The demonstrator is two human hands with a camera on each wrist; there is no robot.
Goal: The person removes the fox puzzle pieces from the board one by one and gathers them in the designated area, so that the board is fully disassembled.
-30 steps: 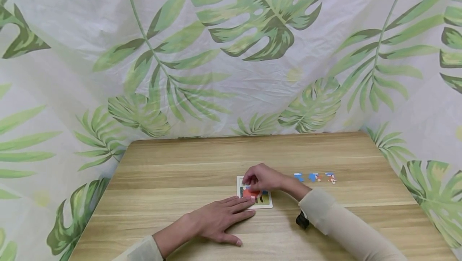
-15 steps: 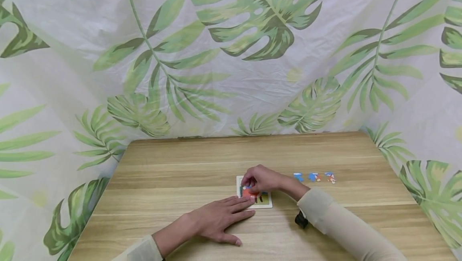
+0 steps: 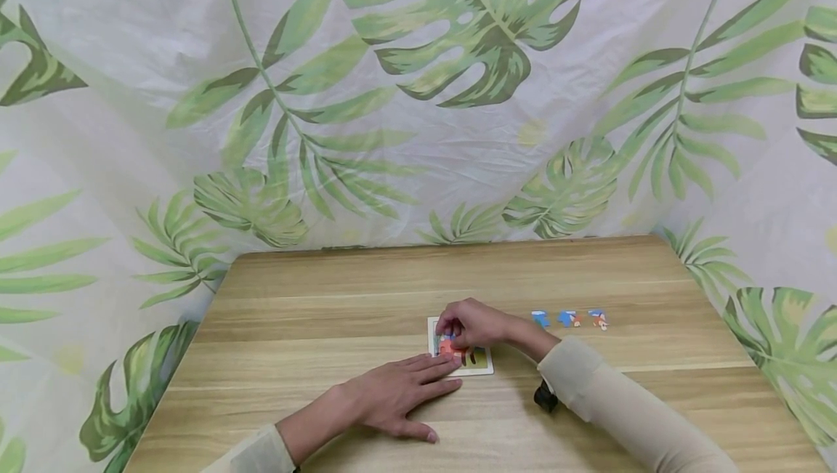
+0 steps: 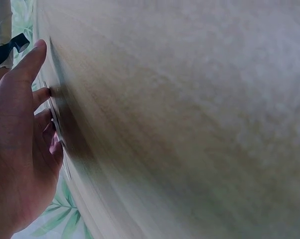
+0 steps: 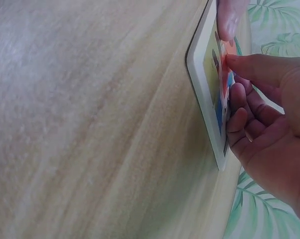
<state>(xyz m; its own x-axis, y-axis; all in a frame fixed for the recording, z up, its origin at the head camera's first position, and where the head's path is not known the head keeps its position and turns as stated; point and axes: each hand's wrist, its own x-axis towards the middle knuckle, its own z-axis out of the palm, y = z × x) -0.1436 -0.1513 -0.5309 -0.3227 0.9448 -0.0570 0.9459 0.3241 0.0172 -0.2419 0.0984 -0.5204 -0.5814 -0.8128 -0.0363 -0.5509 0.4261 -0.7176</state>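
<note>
A small jigsaw puzzle in a white frame lies on the wooden table, with red, blue and yellow-green parts showing. My left hand lies flat, its fingers straight and their tips over the puzzle's lower left part; the thumb is spread apart on the table side. Over the puzzle's upper part, my right hand has its fingers bent and pinches a red puzzle piece down at the picture. In the right wrist view the thumb tip meets the red area, while the index fingertip is hidden behind.
To the right of the puzzle lie three loose pieces in a row: a blue piece, a blue and white piece and a blue and red piece. A black device hangs below the right wrist. Leaf-printed cloth stands behind the table.
The right hand has shifted very slightly left over the puzzle. The left hand and the loose pieces stay in place.
</note>
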